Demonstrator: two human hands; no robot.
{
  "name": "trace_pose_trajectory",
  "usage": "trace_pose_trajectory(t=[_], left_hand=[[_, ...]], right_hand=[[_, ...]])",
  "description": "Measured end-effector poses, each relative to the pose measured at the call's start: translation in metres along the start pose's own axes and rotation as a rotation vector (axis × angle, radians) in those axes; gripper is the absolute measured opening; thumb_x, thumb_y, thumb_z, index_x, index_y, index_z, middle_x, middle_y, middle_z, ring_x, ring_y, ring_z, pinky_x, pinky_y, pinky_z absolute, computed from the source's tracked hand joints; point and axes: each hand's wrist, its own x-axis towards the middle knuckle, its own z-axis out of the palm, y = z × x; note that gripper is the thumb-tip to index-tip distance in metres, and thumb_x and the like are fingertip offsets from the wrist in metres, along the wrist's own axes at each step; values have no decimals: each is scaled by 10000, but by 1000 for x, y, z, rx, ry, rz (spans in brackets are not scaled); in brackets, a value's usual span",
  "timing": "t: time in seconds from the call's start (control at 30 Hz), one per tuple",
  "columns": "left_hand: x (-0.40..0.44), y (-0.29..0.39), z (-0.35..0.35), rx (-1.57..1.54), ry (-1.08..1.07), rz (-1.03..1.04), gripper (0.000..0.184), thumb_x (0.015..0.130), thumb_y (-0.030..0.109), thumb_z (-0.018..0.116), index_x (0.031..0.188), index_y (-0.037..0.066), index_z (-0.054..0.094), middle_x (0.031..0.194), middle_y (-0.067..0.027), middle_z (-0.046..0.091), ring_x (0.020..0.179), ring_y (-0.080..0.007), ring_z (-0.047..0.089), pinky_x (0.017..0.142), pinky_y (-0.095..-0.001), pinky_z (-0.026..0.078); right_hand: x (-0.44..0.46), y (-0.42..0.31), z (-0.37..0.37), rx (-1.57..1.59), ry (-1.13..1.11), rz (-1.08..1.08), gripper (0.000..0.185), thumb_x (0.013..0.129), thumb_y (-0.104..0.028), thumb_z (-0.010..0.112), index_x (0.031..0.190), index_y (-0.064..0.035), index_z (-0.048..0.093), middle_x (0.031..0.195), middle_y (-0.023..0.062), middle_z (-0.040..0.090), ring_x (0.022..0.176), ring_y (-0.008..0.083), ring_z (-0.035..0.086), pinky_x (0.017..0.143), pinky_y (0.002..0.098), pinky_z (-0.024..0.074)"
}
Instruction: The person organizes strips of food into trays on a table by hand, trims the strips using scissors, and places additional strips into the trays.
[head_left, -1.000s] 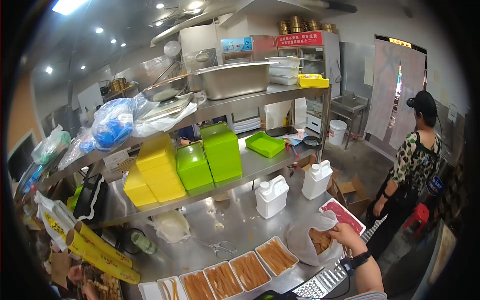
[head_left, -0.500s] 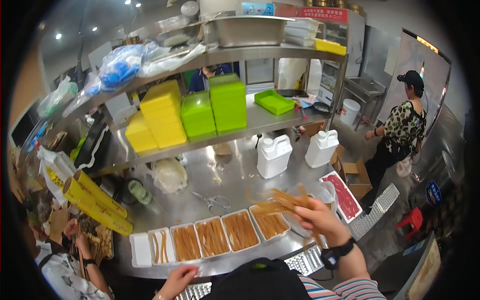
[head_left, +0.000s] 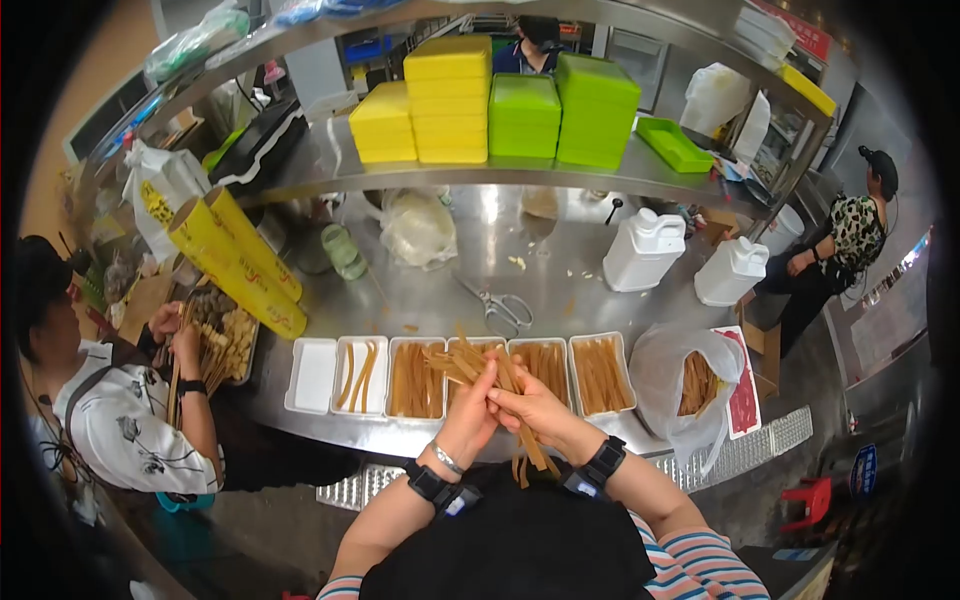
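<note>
My left hand [head_left: 468, 408] and my right hand [head_left: 545, 408] meet in front of my apron, both closed on a bundle of brown strips [head_left: 468, 362]. The strips poke out past my fingers above and below. Behind them runs a row of white trays, several filled with similar strips [head_left: 600, 375]. One tray [head_left: 360, 375] has a few strips, and the tray at the left end [head_left: 312, 375] is bare. To the right, an open plastic bag [head_left: 655, 375] shows more strips inside, beside a tray of red meat [head_left: 743, 385].
Scissors [head_left: 500, 310], a plastic bag [head_left: 418, 228] and two white jugs [head_left: 643, 250] stand or lie behind the trays. Yellow rolls [head_left: 240, 262] are at left. A shelf [head_left: 400, 178] holds yellow and green boxes. A co-worker [head_left: 140, 400] handles skewers at left; two other people are farther away.
The view has swung left and down. My right hand has brought the strips from the bag to the middle, where my left hand now grips them too. The person at right has moved.
</note>
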Motion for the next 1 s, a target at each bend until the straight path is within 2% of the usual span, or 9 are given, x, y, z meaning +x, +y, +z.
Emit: trace_pose_trajectory(t=[0.1, 0.33, 0.4, 0.5, 0.63, 0.73, 0.8, 0.87, 1.0], left_hand=[[-4, 4, -4, -29, 52, -12, 441, 937, 357, 494, 1236, 34, 491, 1161, -100, 571, 960, -163, 590, 704, -274, 531], [13, 18, -40, -223, 132, 257, 247, 956, 332, 458, 945, 86, 469, 1109, -81, 594, 1119, -254, 530, 852, -364, 490], [9, 27, -45, -247, 193, 276, 217, 958, 318, 461, 916, 105, 470, 952, -29, 591, 942, -191, 580, 771, -318, 487], [6, 41, -67, -242, 180, 301, 199, 957, 301, 475, 880, 118, 463, 712, 26, 418, 603, -80, 397, 614, -265, 433], [-8, 20, -66, 91, 172, 87, 214, 945, 304, 498, 931, 92, 520, 811, -16, 557, 712, -116, 531, 593, -297, 481], [-12, 0, -42, -57, 147, 7, 251, 945, 301, 494, 1031, 66, 525, 934, -67, 602, 850, -174, 598, 682, -344, 529], [-5, -17, -57, -56, -32, -55, 323, 949, 316, 477, 1107, 35, 487, 1063, -125, 595, 947, -266, 601, 767, -404, 535], [-13, -17, -47, -93, -3, -56, 349, 954, 325, 461, 1154, 38, 468, 1100, -131, 586, 982, -278, 597, 782, -419, 533], [-28, -11, -37, -46, -16, -135, 387, 961, 332, 441, 1238, 61, 443, 1126, -123, 583, 1008, -297, 603, 771, -432, 536]], right_hand=[[8, 16, 3, -82, 58, -8, 470, 850, -120, 633, 1246, -29, 397, 804, 18, 542, 579, 63, 478, 514, 191, 390], [4, 11, -8, -145, -53, 187, 388, 891, -203, 589, 1201, -40, 423, 772, 38, 582, 503, 44, 448, 446, 160, 349], [2, 13, -14, -183, -29, 198, 331, 915, -247, 549, 1162, -43, 463, 703, 14, 553, 463, 35, 405, 416, 165, 312], [-2, 5, -20, -75, 62, 173, 223, 935, -218, 515, 1079, -48, 514, 620, -17, 472, 449, 28, 354, 403, 175, 254], [12, -4, -18, 42, 196, 102, 187, 941, -224, 507, 1057, -79, 522, 624, -19, 483, 450, 48, 370, 405, 195, 287], [23, -12, 9, 195, 187, 152, 184, 940, -240, 511, 1035, -82, 522, 625, -14, 492, 448, 56, 384, 408, 201, 309], [39, 14, -1, 83, 128, 79, 194, 940, -256, 514, 1020, -80, 524, 646, -10, 507, 481, 50, 414, 432, 189, 331], [51, 31, -4, -88, 192, -166, 195, 949, -256, 495, 1003, -71, 525, 680, -11, 516, 521, 52, 439, 464, 185, 354], [53, 28, -3, -388, 252, -194, 219, 962, -241, 464, 1006, -43, 546, 776, 7, 514, 575, 70, 482, 510, 194, 411]])
